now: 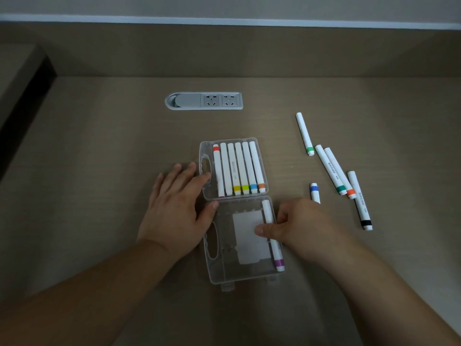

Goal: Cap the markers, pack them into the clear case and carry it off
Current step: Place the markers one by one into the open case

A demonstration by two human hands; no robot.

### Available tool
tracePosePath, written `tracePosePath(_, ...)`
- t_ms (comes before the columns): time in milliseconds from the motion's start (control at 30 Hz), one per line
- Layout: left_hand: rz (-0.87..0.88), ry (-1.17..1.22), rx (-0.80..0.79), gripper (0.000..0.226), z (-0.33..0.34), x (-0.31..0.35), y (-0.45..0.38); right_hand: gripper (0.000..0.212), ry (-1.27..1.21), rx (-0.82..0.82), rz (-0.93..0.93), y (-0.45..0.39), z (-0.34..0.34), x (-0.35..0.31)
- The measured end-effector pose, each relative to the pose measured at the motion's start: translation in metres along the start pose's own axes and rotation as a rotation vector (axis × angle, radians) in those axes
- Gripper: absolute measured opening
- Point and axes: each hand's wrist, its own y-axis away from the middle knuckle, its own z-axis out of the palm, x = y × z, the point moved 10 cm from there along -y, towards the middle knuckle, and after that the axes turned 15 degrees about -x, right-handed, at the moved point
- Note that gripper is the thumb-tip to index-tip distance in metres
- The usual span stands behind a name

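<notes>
The clear case (224,270) lies open flat on the desk. Its far half (262,168) holds several white capped markers in a row. In the near half, against the right wall, lies a purple-banded marker (277,255). My right hand (296,223) pinches this marker at its middle between thumb and fingers. My left hand (177,206) rests flat with straight fingers on the case's left edge, at the hinge. To the right, loose on the desk, lie a blue-banded marker (314,192) partly hidden by my right hand, a light green one (304,133), a dark green one (329,168), an orange one (340,173) and a black one (360,201).
A grey recessed socket panel (203,101) sits in the desk behind the case. The desk's raised back wall runs across the top of the view. A dark gap and a side ledge (20,78) lie at the far left.
</notes>
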Motion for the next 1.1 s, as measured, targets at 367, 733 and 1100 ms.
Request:
tracePosePath(367, 0.002, 0.0, -0.005, 0.065, 0.001, 0.001, -0.001, 0.031, -0.08, 0.022, 0.021, 0.0, 0.002, 0.009)
tracePosePath(733, 0.003, -0.006, -0.005, 0.064, 0.0, 0.002, 0.0, 0.031, -0.226, 0.451, 0.023, 0.033, -0.059, 0.049)
tracePosePath(1100, 0.004, -0.008, -0.005, 0.065, 0.001, 0.0, 0.0, 0.032, -0.09, 0.421, 0.156, 0.011, -0.059, 0.068)
